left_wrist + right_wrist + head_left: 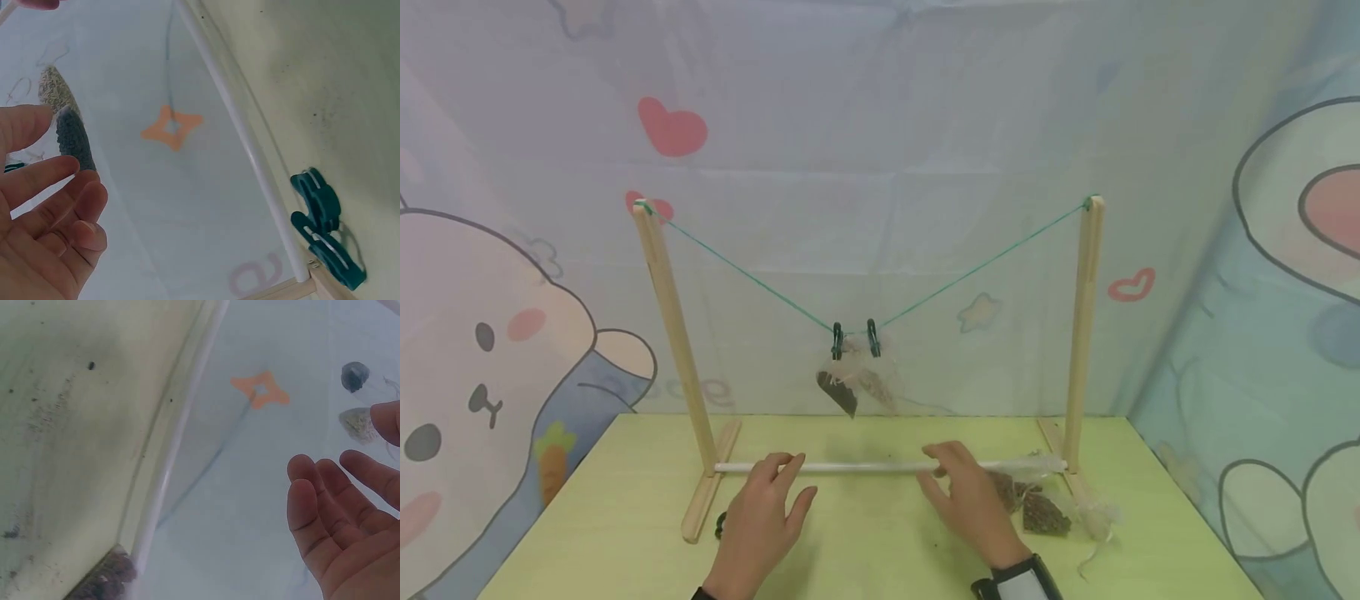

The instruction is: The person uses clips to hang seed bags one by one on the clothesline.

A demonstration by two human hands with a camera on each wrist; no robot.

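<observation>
My left hand (760,517) is held over the table with loosely bent fingers and nothing in them. To its right, my right hand (966,500) is also bare, its fingers relaxed. Ahead of both hands, two dark green clips (837,342) hang on a sagging green string (745,271). Below them hang see-through sachets, one with dark filling (838,393) and one with pale filling (876,387). Beside the right hand lie several sachets with brown filling (1043,514). More green clips (319,200) lie by the left foot of the stand, partly hidden by the left hand in the head view.
The string runs between two wooden posts (673,333) on flat wooden feet. A white rod (872,468) joins the posts low down, just beyond my hands. The yellowish table (587,533) ends at a cartoon-printed cloth backdrop (887,125).
</observation>
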